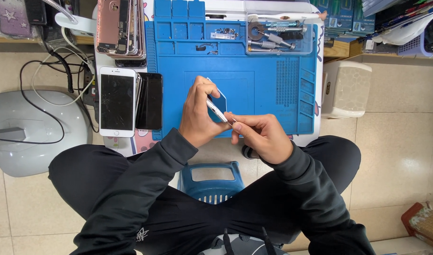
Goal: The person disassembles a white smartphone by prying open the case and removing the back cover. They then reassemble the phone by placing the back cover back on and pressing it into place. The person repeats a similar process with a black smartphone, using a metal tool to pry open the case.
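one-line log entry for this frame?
left hand: holds silver phone on edge | right hand: pinches its lower end | under: blue silicone repair mat

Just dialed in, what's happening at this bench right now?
A person sits over a blue repair mat, holding a phone edge-on in the left hand. The right hand pinches at the phone's lower end, where a small tool may be held, though that is too small to tell. A blue pick shows behind the phone. A white phone with a cracked screen and a black phone lie left of the mat; screwdrivers sit in a clear tray at the top.
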